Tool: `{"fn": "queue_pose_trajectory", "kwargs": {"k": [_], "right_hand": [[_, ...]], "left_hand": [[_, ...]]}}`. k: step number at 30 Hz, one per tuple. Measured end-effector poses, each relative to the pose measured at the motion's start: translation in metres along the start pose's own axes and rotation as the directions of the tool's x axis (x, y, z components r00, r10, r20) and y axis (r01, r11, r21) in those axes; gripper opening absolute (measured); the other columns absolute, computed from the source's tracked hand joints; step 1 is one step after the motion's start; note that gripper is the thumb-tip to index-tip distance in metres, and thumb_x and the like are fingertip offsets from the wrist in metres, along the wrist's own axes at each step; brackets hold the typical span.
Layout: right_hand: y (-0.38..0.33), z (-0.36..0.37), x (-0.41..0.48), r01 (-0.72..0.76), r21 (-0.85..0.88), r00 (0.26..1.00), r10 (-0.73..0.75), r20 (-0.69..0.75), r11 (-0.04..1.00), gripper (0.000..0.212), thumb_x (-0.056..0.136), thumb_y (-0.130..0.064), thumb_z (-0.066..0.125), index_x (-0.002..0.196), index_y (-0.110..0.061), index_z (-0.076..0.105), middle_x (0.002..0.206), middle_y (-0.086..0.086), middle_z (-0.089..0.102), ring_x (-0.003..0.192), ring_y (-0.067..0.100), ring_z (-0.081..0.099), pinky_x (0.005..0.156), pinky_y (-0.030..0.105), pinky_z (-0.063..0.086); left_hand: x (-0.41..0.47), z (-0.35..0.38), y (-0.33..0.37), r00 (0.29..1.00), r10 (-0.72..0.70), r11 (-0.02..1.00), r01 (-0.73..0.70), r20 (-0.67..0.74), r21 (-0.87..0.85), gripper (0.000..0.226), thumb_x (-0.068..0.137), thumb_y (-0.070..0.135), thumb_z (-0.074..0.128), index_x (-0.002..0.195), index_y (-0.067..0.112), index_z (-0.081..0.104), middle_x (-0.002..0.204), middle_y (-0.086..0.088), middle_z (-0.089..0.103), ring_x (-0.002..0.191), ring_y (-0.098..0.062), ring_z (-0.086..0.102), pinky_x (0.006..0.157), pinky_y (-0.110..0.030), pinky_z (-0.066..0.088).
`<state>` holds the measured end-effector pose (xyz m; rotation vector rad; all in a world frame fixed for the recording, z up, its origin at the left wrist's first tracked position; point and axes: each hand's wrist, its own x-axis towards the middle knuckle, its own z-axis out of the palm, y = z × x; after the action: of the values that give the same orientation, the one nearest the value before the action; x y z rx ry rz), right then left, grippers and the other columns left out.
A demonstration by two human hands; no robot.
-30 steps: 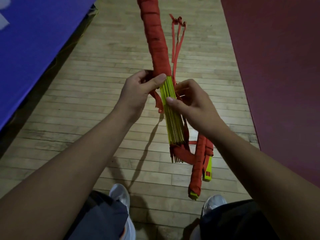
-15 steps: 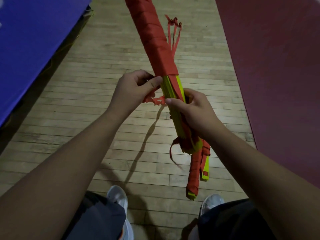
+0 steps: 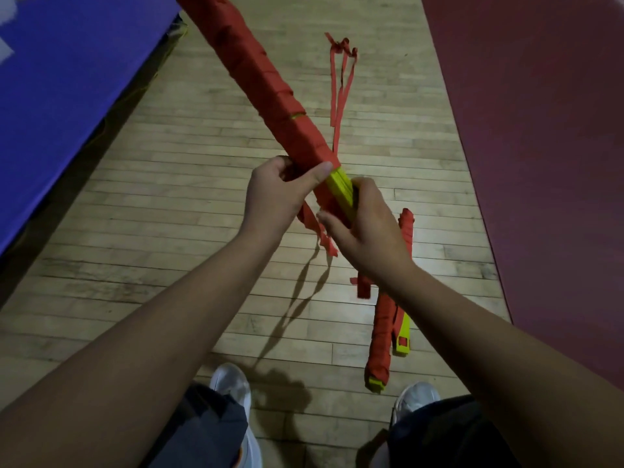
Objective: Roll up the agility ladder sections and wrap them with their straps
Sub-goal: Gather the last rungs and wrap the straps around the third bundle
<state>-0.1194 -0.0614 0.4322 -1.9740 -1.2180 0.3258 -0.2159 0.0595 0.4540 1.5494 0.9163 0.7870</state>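
Pale wooden plank floor runs between a blue mat on the left and a maroon mat on the right. Above it, a long bundle of yellow ladder rungs wound in red strap slants up and to the left. The left hand grips it where the wrapping ends, thumb across. The right hand curls round the bare yellow part just below. A second strap-wrapped bundle lies on the floor.

The only camera sat on the person's head and looked forward and steeply down (a wide-angle view), close above the left hand and right hand. The wooden floor and white shoes lay directly beneath it.
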Motion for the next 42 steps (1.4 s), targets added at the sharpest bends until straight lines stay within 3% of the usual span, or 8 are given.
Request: {"fn": "queue_pose_trajectory", "kwargs": {"k": [6,13,17,20,29,35,38,42], "right_hand": [[-0.01,-0.02,0.01,-0.146,0.416,0.981,0.076,0.179,0.897,0.019,0.104,-0.013,0.052,0.122,-0.008,0.05,0.105,0.001,0.065,0.083,0.009,0.07,0.065,0.03,0.056],[0.008,-0.038,0.02,-0.398,0.611,0.83,-0.015,0.557,0.684,0.047,0.091,-0.016,0.064,0.132,0.004,0.057,0.121,0.026,0.063,0.116,0.044,0.061,0.105,0.061,0.044],[0.007,-0.031,0.015,-0.368,0.683,0.876,-0.011,0.482,0.631,0.044,0.091,-0.014,0.062,0.13,0.006,0.055,0.11,0.024,0.061,0.101,0.04,0.063,0.095,0.066,0.048],[0.007,-0.032,0.016,-0.346,0.695,0.911,0.048,0.41,0.63,0.042,0.089,-0.016,0.062,0.126,0.003,0.057,0.108,0.027,0.062,0.094,0.031,0.065,0.081,0.047,0.053],[0.012,-0.037,0.023,-0.309,0.559,0.947,0.191,0.26,0.769,0.031,0.097,-0.015,0.065,0.124,-0.004,0.056,0.097,0.005,0.065,0.082,0.01,0.067,0.066,0.023,0.052],[0.007,-0.013,0.017,-0.268,0.446,0.963,0.232,0.135,0.854,0.033,0.095,-0.02,0.071,0.121,-0.008,0.054,0.099,0.009,0.065,0.077,0.005,0.063,0.056,0.012,0.047],[0.0,-0.001,0.011,-0.255,0.414,0.967,0.226,0.12,0.873,0.035,0.094,-0.024,0.071,0.119,-0.009,0.051,0.096,0.005,0.063,0.078,-0.001,0.064,0.064,0.021,0.055],[-0.004,0.006,0.007,-0.249,0.402,0.968,0.216,0.124,0.881,0.053,0.078,-0.05,0.076,0.114,-0.021,0.048,0.103,0.006,0.066,0.094,0.028,0.069,0.078,0.055,0.058]], "left_hand": [[0.011,-0.024,0.005,0.994,0.035,0.994,-0.023,0.106,-0.111,0.036,0.081,0.032,0.083,0.109,0.011,0.073,0.101,0.002,0.077,0.098,-0.01,0.072,0.087,-0.025,0.051],[0.017,-0.034,0.01,0.933,0.152,0.982,-0.105,0.326,-0.156,0.031,0.077,0.031,0.08,0.102,0.014,0.073,0.105,-0.006,0.076,0.109,-0.029,0.069,0.101,-0.049,0.051],[0.015,-0.032,0.019,0.919,0.176,0.983,-0.181,0.352,-0.019,0.023,0.085,0.034,0.078,0.103,0.022,0.07,0.099,0.008,0.077,0.102,-0.016,0.071,0.09,-0.036,0.056],[0.017,-0.036,0.019,0.91,0.22,0.934,-0.301,0.352,0.194,0.011,0.094,0.033,0.069,0.102,0.025,0.068,0.086,0.02,0.074,0.086,0.002,0.069,0.075,-0.016,0.051],[0.014,-0.037,0.018,0.936,0.16,0.957,-0.226,0.315,0.184,0.014,0.094,0.022,0.068,0.106,0.015,0.073,0.088,-0.002,0.076,0.083,-0.02,0.074,0.075,-0.045,0.061],[-0.005,-0.004,0.019,0.966,0.249,0.909,-0.257,0.067,0.328,0.027,0.077,0.041,0.085,0.093,0.024,0.072,0.082,0.01,0.072,0.076,-0.001,0.068,0.068,-0.016,0.053],[-0.005,0.0,0.012,0.965,0.257,0.897,-0.218,-0.052,0.384,0.037,0.074,0.046,0.085,0.086,0.015,0.069,0.077,0.001,0.069,0.073,-0.012,0.065,0.064,-0.025,0.051],[0.003,-0.003,0.005,0.989,0.142,0.95,-0.122,-0.049,0.289,0.042,0.073,0.045,0.084,0.087,0.009,0.07,0.082,-0.014,0.07,0.078,-0.028,0.069,0.068,-0.049,0.058]]}}
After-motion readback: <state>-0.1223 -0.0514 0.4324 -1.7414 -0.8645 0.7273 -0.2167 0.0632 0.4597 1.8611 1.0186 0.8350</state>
